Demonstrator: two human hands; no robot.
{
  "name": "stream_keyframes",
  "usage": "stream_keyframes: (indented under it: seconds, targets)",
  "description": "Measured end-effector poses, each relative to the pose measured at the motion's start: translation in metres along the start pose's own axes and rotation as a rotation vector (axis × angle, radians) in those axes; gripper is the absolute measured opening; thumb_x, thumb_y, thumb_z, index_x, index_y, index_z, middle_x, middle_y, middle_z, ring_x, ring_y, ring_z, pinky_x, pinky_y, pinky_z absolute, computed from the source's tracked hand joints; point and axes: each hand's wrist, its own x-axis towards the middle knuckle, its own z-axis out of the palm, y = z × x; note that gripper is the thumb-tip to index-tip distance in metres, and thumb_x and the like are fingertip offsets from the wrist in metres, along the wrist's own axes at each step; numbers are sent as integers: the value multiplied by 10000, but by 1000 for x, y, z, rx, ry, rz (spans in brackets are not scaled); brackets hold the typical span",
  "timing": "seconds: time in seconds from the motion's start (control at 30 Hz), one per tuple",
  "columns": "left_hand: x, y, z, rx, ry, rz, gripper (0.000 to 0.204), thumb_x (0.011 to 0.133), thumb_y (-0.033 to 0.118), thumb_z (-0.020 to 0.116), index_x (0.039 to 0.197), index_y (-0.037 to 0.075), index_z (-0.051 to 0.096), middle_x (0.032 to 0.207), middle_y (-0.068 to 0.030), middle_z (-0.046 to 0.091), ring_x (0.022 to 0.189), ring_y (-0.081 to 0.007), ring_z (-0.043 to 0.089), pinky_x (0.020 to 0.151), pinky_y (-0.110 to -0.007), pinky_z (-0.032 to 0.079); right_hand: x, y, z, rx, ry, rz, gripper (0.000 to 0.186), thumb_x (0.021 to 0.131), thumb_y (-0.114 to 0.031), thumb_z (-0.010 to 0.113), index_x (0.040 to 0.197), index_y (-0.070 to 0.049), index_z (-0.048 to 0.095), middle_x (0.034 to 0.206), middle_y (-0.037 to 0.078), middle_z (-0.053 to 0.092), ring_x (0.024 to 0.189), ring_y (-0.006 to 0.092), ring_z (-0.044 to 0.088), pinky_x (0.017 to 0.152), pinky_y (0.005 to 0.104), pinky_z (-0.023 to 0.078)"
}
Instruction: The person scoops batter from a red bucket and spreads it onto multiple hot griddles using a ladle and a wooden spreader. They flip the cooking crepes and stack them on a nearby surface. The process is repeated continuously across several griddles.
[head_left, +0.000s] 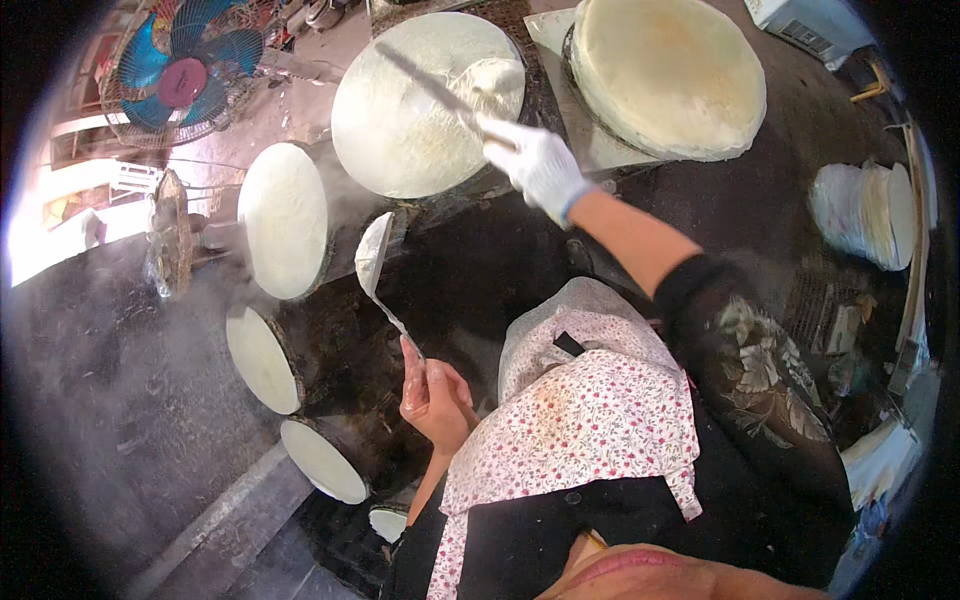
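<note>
My right hand [540,170], in a white knit glove, is closed round the handle of a long flat spatula [425,80]. Its blade reaches across a large round griddle [400,140] covered by a pale, thin pancake. A crumpled lump of pale batter or dough [497,85] lies there beside the blade. Bare and smeared with batter, my left hand [437,400] grips the thin handle of a ladle [372,255]. The ladle's bowl is coated with white batter and hangs just in front of the griddle. To the right, a thick round stack of pancakes [670,75] rests on a board.
Several more round griddles with pale tops curve down the left, including one [283,220] nearest the large one. Steam drifts there. A blue-bladed fan [183,82] stands at the far left. Wrapped round stacks [865,215] sit at the right, and a white box [812,30] stands behind.
</note>
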Motion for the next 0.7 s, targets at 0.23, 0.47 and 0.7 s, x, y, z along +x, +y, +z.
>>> stream_keyframes:
  seconds: [0.23,0.47,0.7]
  targets:
    - [13,0,-13,73,-46,-28,556,1072,16,534,1607,-26,388,720,-43,591,499,-68,484,457,-215,399,-100,28,20,-100,408,97,509,962,-325,730,1457,-240,641,1143,177,756,971,337,763,826,381,599]
    - [24,-5,-24,32,-122,-19,514,1069,9,546,1577,-2,465,694,-10,564,517,-50,461,476,-205,378,1,6,39,-39,206,64,449,1005,-362,624,1397,-148,672,1216,226,719,1067,404,714,903,414,571]
    - [39,-8,-47,65,-105,-14,538,1070,31,537,1592,-26,420,700,-31,583,489,-67,479,442,-212,391,2,2,24,-49,390,283,468,992,-374,653,1385,-122,686,1256,206,725,1086,364,731,925,417,573]
